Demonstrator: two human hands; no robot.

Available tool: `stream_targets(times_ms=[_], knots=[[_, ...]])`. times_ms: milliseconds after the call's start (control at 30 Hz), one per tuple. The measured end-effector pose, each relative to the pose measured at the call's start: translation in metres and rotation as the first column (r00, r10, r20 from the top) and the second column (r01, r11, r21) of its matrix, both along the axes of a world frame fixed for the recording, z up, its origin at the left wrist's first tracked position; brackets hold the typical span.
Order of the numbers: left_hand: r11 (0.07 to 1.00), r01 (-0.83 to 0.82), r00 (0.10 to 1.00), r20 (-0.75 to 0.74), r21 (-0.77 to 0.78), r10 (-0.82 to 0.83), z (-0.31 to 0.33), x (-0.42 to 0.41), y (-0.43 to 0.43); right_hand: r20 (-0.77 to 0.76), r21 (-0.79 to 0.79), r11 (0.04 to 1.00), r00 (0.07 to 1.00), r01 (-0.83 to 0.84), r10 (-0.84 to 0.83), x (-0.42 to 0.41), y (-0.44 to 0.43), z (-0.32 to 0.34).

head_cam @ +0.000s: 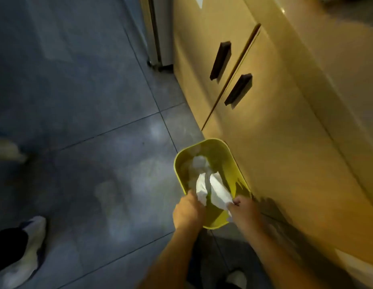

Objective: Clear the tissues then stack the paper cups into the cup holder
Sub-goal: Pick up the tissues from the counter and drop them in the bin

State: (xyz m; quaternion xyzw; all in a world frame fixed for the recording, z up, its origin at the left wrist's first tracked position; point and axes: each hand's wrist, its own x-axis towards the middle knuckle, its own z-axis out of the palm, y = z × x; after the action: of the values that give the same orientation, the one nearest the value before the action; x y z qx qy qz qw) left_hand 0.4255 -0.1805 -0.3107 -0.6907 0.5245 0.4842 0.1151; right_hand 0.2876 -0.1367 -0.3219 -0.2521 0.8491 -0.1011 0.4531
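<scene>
A yellow-green waste bin stands on the floor against the cabinet. Both my hands hang over its near end, each holding a white tissue. My left hand grips one crumpled tissue that dangles into the bin. My right hand pinches a second tissue beside it. More crumpled white paper lies deeper in the bin. No paper cups or cup holder are in view.
A beige cabinet with two dark door handles rises on the right, touching the bin. Grey tiled floor spreads to the left. Another person's white shoe is at the lower left.
</scene>
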Motion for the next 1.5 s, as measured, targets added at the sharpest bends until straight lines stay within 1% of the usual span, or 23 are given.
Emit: stream_targets(times_ms=[67, 133, 200, 267, 367, 433, 567, 667, 800, 900, 1000, 1133, 1267, 1433, 1500], knots=[[0.998, 0.059, 0.998, -0.002, 0.036, -0.059, -0.028, -0.007, -0.002, -0.006, 0.06, 0.997, 0.999, -0.047, 0.047, -0.001, -0.001, -0.027], [0.983, 0.166, 0.986, -0.018, 0.077, -0.165, -0.051, -0.014, -0.002, -0.015, 0.115, 0.987, 0.994, -0.109, 0.112, -0.001, -0.004, -0.047], [0.956, 0.273, 0.962, -0.043, 0.109, -0.27, -0.067, -0.017, -0.002, 0.013, 0.154, 0.98, 0.992, -0.126, 0.125, -0.001, -0.005, -0.059], [0.942, 0.322, 0.947, -0.039, 0.097, -0.32, -0.072, -0.015, -0.004, -0.005, 0.173, 0.972, 0.986, -0.161, 0.164, -0.004, -0.009, -0.061], [0.947, 0.321, 0.947, -0.031, 0.025, -0.32, -0.063, -0.007, -0.012, -0.101, 0.165, 0.944, 0.947, -0.286, 0.305, -0.008, -0.019, -0.049], [0.943, 0.331, 0.943, -0.017, -0.035, -0.332, -0.047, 0.0, -0.025, -0.135, 0.14, 0.923, 0.917, -0.357, 0.375, -0.01, -0.03, -0.032], [0.881, 0.414, 0.909, 0.058, -0.228, -0.412, 0.005, 0.016, -0.058, -0.142, 0.022, 0.879, 0.868, -0.477, 0.475, -0.006, -0.06, 0.021], [0.821, 0.423, 0.898, 0.057, -0.383, -0.436, 0.058, 0.023, -0.084, -0.216, -0.069, 0.833, 0.823, -0.55, 0.525, 0.002, -0.085, 0.073], [0.758, 0.374, 0.904, 0.026, -0.533, -0.428, 0.134, 0.028, -0.106, -0.278, -0.262, 0.811, 0.846, -0.522, 0.455, 0.008, -0.105, 0.15], [0.724, 0.303, 0.915, -0.022, -0.619, -0.402, 0.19, 0.03, -0.115, -0.348, -0.365, 0.768, 0.842, -0.526, 0.412, 0.011, -0.112, 0.207], [0.69, 0.26, 0.917, -0.05, -0.676, -0.395, 0.246, 0.031, -0.116, -0.412, -0.429, 0.729, 0.834, -0.533, 0.368, 0.013, -0.109, 0.263], [0.611, 0.14, 0.916, -0.133, -0.779, -0.38, 0.313, 0.028, -0.102, -0.526, -0.491, 0.666, 0.8, -0.562, 0.288, 0.012, -0.09, 0.332], [0.537, 0.15, 0.867, -0.151, -0.83, -0.474, 0.37, 0.017, -0.08, -0.591, -0.542, 0.627, 0.784, -0.56, 0.191, 0.006, -0.061, 0.394], [0.436, 0.16, 0.785, -0.153, -0.885, -0.6, 0.419, -0.015, -0.056, -0.667, -0.563, 0.625, 0.743, -0.541, 0.042, -0.019, -0.017, 0.452], [0.397, 0.168, 0.741, -0.15, -0.902, -0.654, 0.434, -0.033, -0.045, -0.654, -0.594, 0.628, 0.756, -0.502, -0.015, -0.031, 0.003, 0.469]])
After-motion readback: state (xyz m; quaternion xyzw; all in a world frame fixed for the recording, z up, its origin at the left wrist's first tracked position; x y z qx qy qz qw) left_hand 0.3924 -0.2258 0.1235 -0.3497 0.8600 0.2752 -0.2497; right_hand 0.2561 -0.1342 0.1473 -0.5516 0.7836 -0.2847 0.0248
